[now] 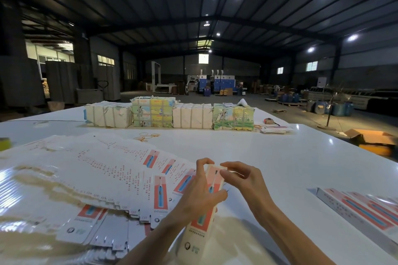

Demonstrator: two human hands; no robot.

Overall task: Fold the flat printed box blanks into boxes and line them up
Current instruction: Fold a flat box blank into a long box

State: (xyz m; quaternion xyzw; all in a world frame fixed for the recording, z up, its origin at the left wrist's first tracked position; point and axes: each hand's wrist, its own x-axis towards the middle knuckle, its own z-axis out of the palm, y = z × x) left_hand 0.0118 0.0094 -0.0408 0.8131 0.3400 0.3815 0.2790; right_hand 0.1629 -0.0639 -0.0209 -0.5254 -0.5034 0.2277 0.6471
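Bare forearms (286, 228), bare left grip (199, 194) and right grip (245, 179).

Count: 1 printed box (201, 221) in the grip, 4 wrapped bundles (151, 112) well beyond it, fanned flat blanks (103, 170) left uncountable, finished boxes (361, 213) right, several, blurred.

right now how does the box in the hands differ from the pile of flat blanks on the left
The box is folded up into a long solid shape; the blanks are flat sheets. The box is one piece, gripped by the left hand and pinched at its far end by the right hand; the blanks lie fanned and overlapping on the table. Both carry the same red-and-blue print.
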